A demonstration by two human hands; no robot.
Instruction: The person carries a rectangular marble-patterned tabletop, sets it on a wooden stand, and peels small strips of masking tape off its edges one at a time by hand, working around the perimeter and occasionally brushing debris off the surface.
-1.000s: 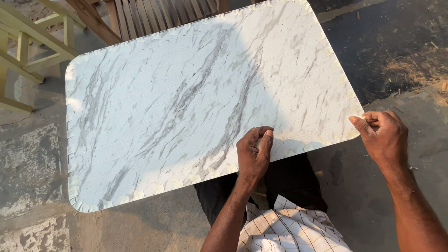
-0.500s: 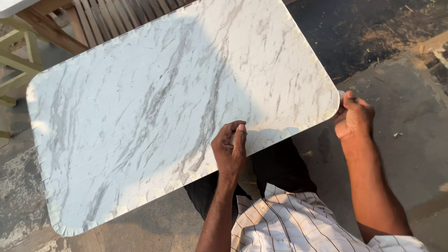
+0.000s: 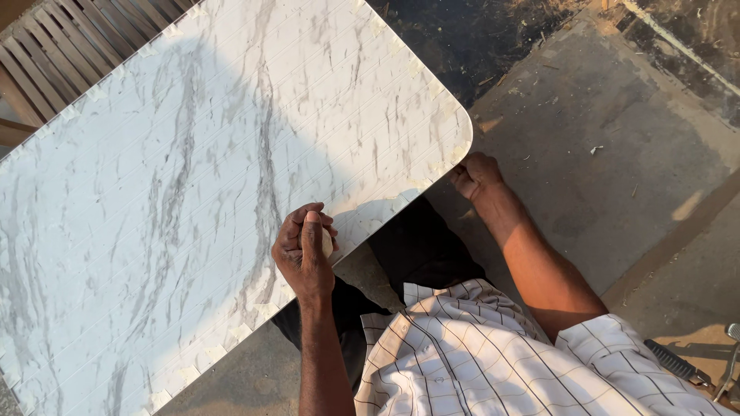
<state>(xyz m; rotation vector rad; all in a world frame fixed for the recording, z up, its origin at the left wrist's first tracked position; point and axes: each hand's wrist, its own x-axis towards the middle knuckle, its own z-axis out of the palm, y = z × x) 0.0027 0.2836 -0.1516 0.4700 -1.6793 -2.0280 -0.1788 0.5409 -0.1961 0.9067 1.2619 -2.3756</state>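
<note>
So, quick rundown of what's on view:

Panel: big white marble-look panel [image 3: 193, 192] with grey veins and rounded corners, lying flat and filling most of the view. Little pale tabs run along its near edge.

Left hand: left hand [image 3: 304, 250] sits on the panel right at the near edge, fingers curled shut around a small pale object [image 3: 327, 243]. Only a sliver of it peeks out past the fingers, so can't tell what it actually is.

Right hand: right hand [image 3: 474, 176] is just under the panel's rounded corner, fingers folded in tight against the edge there. Whether they're pinching the rim or just pressed on it, can't tell.

Clothing: checked shirt [image 3: 493, 354] and dark trousers [image 3: 416, 246] below both wrists, the trousers tucked partly under the panel edge between the two hands.

Ground: dusty concrete floor [image 3: 601, 131] off past the right-hand knuckles, darker dirt further up.

Other stuff: slatted wooden piece [image 3: 69, 46] beyond the far side of the panel, well away from the fingers; a dark-handled tool [image 3: 678, 362] lying near the right elbow.
</note>
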